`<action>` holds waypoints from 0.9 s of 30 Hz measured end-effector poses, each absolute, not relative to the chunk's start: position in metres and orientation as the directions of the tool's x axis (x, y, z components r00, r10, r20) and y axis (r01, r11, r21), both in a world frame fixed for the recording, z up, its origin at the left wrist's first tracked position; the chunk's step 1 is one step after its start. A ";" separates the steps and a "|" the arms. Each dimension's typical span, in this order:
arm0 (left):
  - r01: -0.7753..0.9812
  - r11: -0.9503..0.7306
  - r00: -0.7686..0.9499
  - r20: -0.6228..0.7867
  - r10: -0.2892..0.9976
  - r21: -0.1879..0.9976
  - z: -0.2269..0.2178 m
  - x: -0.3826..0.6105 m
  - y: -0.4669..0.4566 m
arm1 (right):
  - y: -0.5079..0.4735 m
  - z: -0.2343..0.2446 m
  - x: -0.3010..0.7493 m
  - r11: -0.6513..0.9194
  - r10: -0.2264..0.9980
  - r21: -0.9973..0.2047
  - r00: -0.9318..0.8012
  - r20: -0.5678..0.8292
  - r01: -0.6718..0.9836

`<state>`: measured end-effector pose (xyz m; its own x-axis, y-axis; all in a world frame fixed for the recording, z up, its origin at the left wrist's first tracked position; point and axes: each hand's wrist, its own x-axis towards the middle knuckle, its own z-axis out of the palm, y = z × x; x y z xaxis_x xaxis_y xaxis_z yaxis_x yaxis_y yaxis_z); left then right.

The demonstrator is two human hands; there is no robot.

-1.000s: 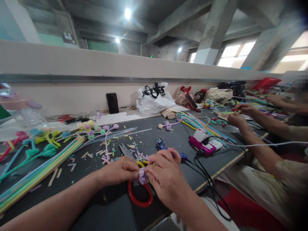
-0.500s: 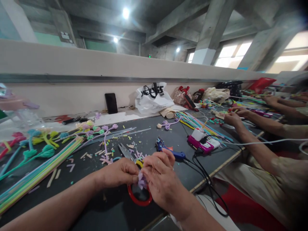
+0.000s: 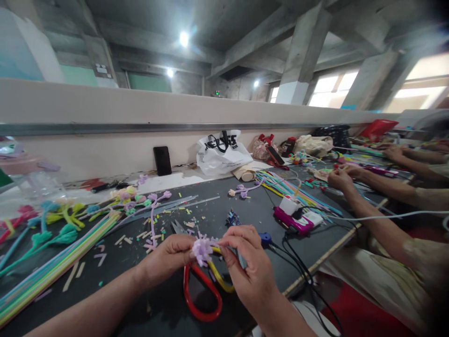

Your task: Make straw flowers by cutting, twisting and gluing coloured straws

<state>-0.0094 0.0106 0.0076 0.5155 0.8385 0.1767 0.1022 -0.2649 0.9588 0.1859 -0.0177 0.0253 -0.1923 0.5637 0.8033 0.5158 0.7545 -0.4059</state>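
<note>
At far left on the dark grey surface [image 3: 157,311] lies a teal fuzzy flower [image 3: 68,232] on a teal stem, among pink, blue and yellow ones, and just beside it a bundle of straight pastel fuzzy stems [image 3: 66,263] runs down towards the left edge. Short pale offcuts [image 3: 70,277] are strewn to the right of that bundle. Further back, a black phone [image 3: 162,160] leans upright against the low wall. Near the middle, my left hand [image 3: 170,255] has its thumb and finger closed on the left side of a lavender fuzzy flower [image 3: 202,250], whose petals spread towards me. I hold it just above the scissors with red and yellow handles [image 3: 185,285], which lie with the blades pointing away from me. Behind sits a white plastic bag with black lettering [image 3: 224,157]. My right hand [image 3: 250,264] pinches the flower's right edge with thumb and forefinger, partly covering the yellow handle. Past my knuckles shows a blue tool handle [image 3: 265,238] with a black cable, then a magenta power strip [image 3: 294,222] with a white plug block in it. At right, a co-worker's hands [image 3: 342,177] meet over the surface.
</note>
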 end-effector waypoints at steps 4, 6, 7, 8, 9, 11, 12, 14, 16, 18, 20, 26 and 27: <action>-0.012 -0.206 0.518 0.182 0.836 0.978 0.010 -0.009 0.008 | -0.025 0.028 0.185 0.773 0.551 -0.402 -0.204 0.809 0.491; -0.091 -0.126 0.525 0.155 0.837 0.988 0.007 -0.010 0.008 | -0.029 0.029 0.185 0.780 0.550 -0.409 -0.208 0.809 0.473; -0.125 -0.077 0.543 0.134 0.829 0.989 0.005 -0.010 0.008 | -0.031 0.030 0.184 0.782 0.554 -0.415 -0.213 0.805 0.466; -0.152 -0.027 0.571 0.110 0.814 0.988 0.003 -0.010 0.009 | -0.032 0.030 0.184 0.781 0.560 -0.423 -0.217 0.799 0.459; -0.173 0.025 0.602 0.085 0.794 0.985 0.001 -0.010 0.009 | -0.033 0.030 0.183 0.780 0.568 -0.435 -0.216 0.794 0.450; -0.211 0.122 0.659 0.048 0.751 0.970 -0.001 -0.010 0.008 | -0.034 0.029 0.182 0.775 0.585 -0.467 -0.205 0.785 0.426; -0.234 0.163 0.674 0.039 0.738 0.958 -0.003 -0.010 0.008 | -0.034 0.029 0.181 0.773 0.592 -0.482 -0.198 0.781 0.412; -0.284 0.221 0.679 0.033 0.733 0.933 -0.005 -0.009 0.009 | -0.035 0.028 0.179 0.772 0.600 -0.503 -0.187 0.778 0.389; -0.316 0.244 0.666 0.031 0.746 0.917 -0.008 -0.009 0.009 | -0.035 0.028 0.178 0.771 0.605 -0.511 -0.187 0.774 0.380; -0.314 0.238 0.644 0.023 0.765 0.919 -0.009 -0.008 0.010 | -0.036 0.027 0.177 0.769 0.608 -0.512 -0.193 0.770 0.382; -0.281 0.221 0.626 0.004 0.780 0.934 -0.009 -0.008 0.011 | -0.036 0.027 0.176 0.760 0.621 -0.515 -0.208 0.756 0.396; -0.209 0.168 0.592 -0.012 0.806 0.963 -0.001 -0.005 0.008 | -0.029 0.023 0.172 0.706 0.676 -0.544 -0.200 0.709 0.454; -0.206 0.159 0.592 -0.007 0.806 0.966 -0.001 -0.005 0.008 | -0.028 0.023 0.172 0.693 0.691 -0.556 -0.201 0.694 0.460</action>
